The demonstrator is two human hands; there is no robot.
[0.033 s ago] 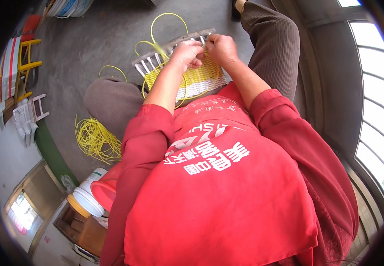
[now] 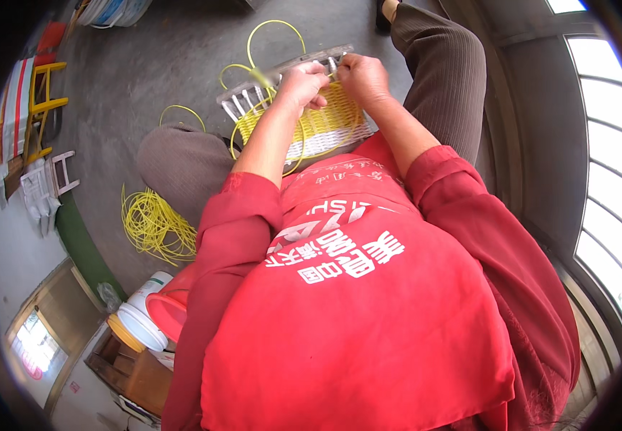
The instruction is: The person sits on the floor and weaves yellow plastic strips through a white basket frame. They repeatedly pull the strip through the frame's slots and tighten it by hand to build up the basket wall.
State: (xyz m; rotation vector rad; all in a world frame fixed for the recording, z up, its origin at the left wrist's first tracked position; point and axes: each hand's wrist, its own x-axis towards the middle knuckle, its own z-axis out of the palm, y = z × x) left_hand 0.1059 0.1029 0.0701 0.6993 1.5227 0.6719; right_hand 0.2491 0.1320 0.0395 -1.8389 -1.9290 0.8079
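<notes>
Both hands are up at the far edge of the weaving, and we have them close together, knuckles up. Our left hand (image 2: 303, 87) bends at the wrist, fingers curled inward; we can't tell whether it grips anything. Just beside it, our right hand (image 2: 365, 77) is bunched, thumb and forefinger drawn together near the panel's far right corner; what sits between them, we can't make out.

Under and between them lies the woven panel (image 2: 329, 126), tilted between our knees: tight, ribbed rows, bright yellow through the middle, white along the near edge. Smooth white strands (image 2: 237, 106) stretch bare up to a rough, greyish wooden bar (image 2: 329, 54). Thin, glossy yellow cord (image 2: 275, 22) springs up in round loops beyond the bar, and another curve crosses the panel by our left forearm.

Further out, our pinstriped trousers (image 2: 444, 65) flank the work, and a loose, tangled yellow coil (image 2: 154, 228) rests on the smooth grey floor (image 2: 145, 79), left of our knee. Nearest us spreads the soft red apron (image 2: 368, 345).
</notes>
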